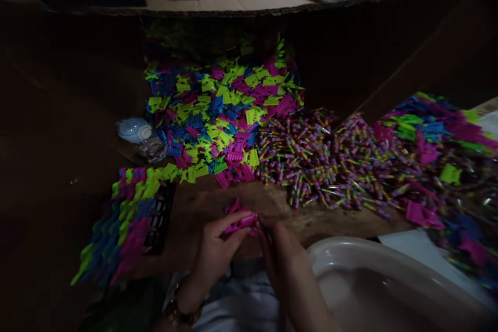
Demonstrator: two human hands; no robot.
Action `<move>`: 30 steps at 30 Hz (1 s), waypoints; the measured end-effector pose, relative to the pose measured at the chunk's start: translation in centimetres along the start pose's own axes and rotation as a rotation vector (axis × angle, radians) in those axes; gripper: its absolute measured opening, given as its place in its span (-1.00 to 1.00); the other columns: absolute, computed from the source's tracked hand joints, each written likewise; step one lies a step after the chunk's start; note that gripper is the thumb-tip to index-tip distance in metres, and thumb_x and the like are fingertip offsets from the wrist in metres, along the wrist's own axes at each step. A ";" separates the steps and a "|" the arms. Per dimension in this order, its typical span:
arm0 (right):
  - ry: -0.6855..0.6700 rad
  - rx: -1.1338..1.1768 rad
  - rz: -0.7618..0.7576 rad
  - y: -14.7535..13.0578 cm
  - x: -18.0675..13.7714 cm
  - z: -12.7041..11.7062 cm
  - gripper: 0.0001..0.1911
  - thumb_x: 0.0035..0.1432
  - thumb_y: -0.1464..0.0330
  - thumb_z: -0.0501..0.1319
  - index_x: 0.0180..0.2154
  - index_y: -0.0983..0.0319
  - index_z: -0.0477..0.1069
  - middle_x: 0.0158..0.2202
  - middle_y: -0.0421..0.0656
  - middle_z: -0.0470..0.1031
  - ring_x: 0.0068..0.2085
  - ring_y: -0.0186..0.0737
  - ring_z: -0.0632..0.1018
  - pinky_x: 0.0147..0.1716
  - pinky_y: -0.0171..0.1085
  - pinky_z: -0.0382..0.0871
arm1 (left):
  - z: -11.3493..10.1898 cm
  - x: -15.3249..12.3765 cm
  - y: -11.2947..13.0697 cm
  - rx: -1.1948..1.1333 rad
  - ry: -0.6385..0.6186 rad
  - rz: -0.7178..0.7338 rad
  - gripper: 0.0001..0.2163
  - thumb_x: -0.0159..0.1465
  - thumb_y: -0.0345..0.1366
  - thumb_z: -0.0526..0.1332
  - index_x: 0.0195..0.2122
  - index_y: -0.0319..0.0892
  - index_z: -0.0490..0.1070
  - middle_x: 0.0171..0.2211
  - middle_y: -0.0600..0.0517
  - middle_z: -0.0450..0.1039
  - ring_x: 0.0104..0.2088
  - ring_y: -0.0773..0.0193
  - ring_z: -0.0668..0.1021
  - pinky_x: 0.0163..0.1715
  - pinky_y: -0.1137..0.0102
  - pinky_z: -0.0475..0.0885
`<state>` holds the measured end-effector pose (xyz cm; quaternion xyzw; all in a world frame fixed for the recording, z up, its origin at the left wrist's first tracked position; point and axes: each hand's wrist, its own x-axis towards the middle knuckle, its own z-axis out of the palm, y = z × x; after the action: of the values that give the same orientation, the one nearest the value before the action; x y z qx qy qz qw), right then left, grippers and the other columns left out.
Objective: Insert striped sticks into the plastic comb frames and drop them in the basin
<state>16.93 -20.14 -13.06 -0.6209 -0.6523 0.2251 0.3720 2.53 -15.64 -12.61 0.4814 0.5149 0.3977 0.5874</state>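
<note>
Magenta moulded-plastic piece: above wooden worktop, pinched between thumb and fingers of left hand. Long axis roughly crosswise, right end toward right hand. Right grip: fingertips bunched at that end; whether grasping piece, not discernible. Beyond both hands: lime, blue and magenta pile.

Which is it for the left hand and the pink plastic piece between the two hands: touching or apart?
Touching. The head view shows the left hand holding the pink plastic piece in a pinch grip, with no gap visible.
</note>
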 end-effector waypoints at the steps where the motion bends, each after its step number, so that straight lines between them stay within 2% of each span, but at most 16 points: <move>1: -0.034 0.019 0.011 -0.1 -0.1 0.0 -0.84 0.24 0.38 0.04 -0.18 0.22 0.35 -0.30 -0.07 0.54 -0.29 -0.18 0.57 -0.32 -0.29 0.43 | -0.5 0.1 -0.1 -0.010 -0.041 -0.014 -0.81 0.02 -0.37 0.32 -0.31 -0.08 0.60 -0.31 0.02 0.61 -0.28 0.17 0.59 -0.22 0.38 0.46; 6: -0.314 0.274 0.086 -0.1 0.6 -0.1 -0.86 0.24 0.35 0.03 -0.25 0.21 0.34 -0.36 -0.14 0.52 -0.32 -0.24 0.55 -0.36 -0.36 0.39 | -3.2 1.4 -2.4 -0.126 -0.226 -0.143 -0.78 -0.06 -0.38 0.38 -0.33 -0.15 0.59 -0.42 0.03 0.60 -0.42 0.27 0.54 -0.38 0.47 0.41; 10: -0.356 0.331 0.140 0.6 1.2 0.3 -0.87 0.23 0.33 0.06 -0.32 0.22 0.33 -0.40 -0.16 0.49 -0.34 -0.25 0.51 -0.39 -0.36 0.36 | -3.9 2.0 -4.2 -0.163 -0.268 -0.163 -0.76 -0.02 -0.34 0.37 -0.28 -0.20 0.56 -0.44 0.02 0.57 -0.47 0.34 0.50 -0.46 0.52 0.37; 13: -0.392 0.349 0.134 1.7 2.0 0.6 -0.87 0.23 0.35 0.06 -0.26 0.24 0.33 -0.35 -0.15 0.51 -0.33 -0.28 0.51 -0.37 -0.38 0.36 | -4.0 2.9 -4.4 -0.023 -0.303 -0.086 -0.70 0.08 -0.28 0.31 -0.13 -0.17 0.50 -0.29 -0.02 0.57 -0.35 0.27 0.55 -0.37 0.47 0.42; 14: -0.420 0.278 0.110 2.2 2.4 0.7 -0.86 0.23 0.35 0.06 -0.24 0.24 0.34 -0.34 -0.17 0.52 -0.34 -0.29 0.51 -0.37 -0.39 0.36 | -4.0 3.6 -4.3 0.069 -0.278 -0.013 -0.69 0.13 -0.26 0.27 -0.08 -0.15 0.47 -0.23 -0.04 0.57 -0.29 0.23 0.56 -0.31 0.42 0.44; 16: -0.430 -0.015 0.066 3.3 3.2 0.6 -0.87 0.22 0.35 0.09 -0.25 0.24 0.38 -0.35 -0.18 0.52 -0.33 -0.27 0.51 -0.35 -0.37 0.35 | -4.1 5.5 -4.3 0.287 -0.130 0.182 -0.68 0.19 -0.23 0.20 -0.02 -0.14 0.42 -0.09 -0.09 0.51 -0.10 0.12 0.52 -0.10 0.27 0.41; 18: -0.350 -0.340 0.062 4.4 4.2 0.4 -0.90 0.16 0.40 0.15 -0.27 0.26 0.41 -0.28 -0.08 0.52 -0.22 -0.14 0.49 -0.24 -0.27 0.33 | -4.2 8.0 -4.4 0.513 0.071 0.371 -0.64 0.19 -0.21 0.20 0.01 -0.17 0.40 0.05 -0.14 0.41 0.12 0.00 0.35 0.12 0.10 0.21; 20: -0.236 -0.519 0.094 5.4 5.2 0.1 -0.84 0.13 0.47 0.14 -0.21 0.31 0.42 -0.14 0.07 0.46 -0.09 0.02 0.42 -0.12 -0.11 0.25 | -4.1 10.5 -4.7 0.727 0.175 0.486 -0.57 0.19 -0.21 0.20 0.08 -0.22 0.32 0.18 -0.15 0.25 0.25 -0.07 0.11 0.21 0.01 0.00; 21: -0.195 -0.554 0.107 6.0 5.8 -0.1 -0.78 0.13 0.51 0.12 -0.16 0.33 0.40 -0.08 0.12 0.43 -0.05 0.07 0.39 -0.09 -0.07 0.22 | -4.1 11.6 -4.9 0.829 0.193 0.522 -0.55 0.21 -0.22 0.19 0.12 -0.24 0.28 0.22 -0.15 0.19 0.27 -0.10 0.04 0.21 -0.02 -0.04; 23: -0.149 -0.614 0.110 7.0 7.0 -0.2 -0.71 0.14 0.54 0.07 -0.08 0.32 0.37 -0.05 0.13 0.41 -0.04 0.05 0.38 -0.07 -0.09 0.20 | -4.0 13.2 -5.3 1.034 0.220 0.595 -0.58 0.25 -0.25 0.13 0.13 -0.24 0.26 0.23 -0.13 0.16 0.26 -0.12 0.07 0.20 -0.06 -0.03; 26: -0.125 -0.647 0.106 8.4 9.0 0.4 -0.70 0.16 0.55 0.06 -0.07 0.28 0.37 -0.14 0.07 0.48 -0.11 -0.03 0.45 -0.14 -0.20 0.25 | -4.2 14.1 -5.7 1.149 0.225 0.661 -0.69 0.28 -0.29 0.08 0.02 -0.21 0.38 0.11 -0.12 0.35 0.20 -0.09 0.20 0.19 -0.10 -0.05; 30: -0.085 -0.624 0.123 8.8 10.7 1.7 -0.79 0.19 0.50 0.06 -0.17 0.27 0.41 -0.29 0.03 0.55 -0.24 -0.08 0.53 -0.26 -0.26 0.27 | -4.9 13.1 -6.2 1.163 0.191 0.695 -0.78 0.29 -0.31 0.08 -0.15 -0.17 0.48 -0.13 -0.09 0.52 0.08 0.03 0.36 0.19 -0.02 0.05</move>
<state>21.80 -8.30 -18.62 -0.7332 -0.6661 0.0619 0.1216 -0.50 -3.64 -21.64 0.8187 0.5101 0.2624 0.0236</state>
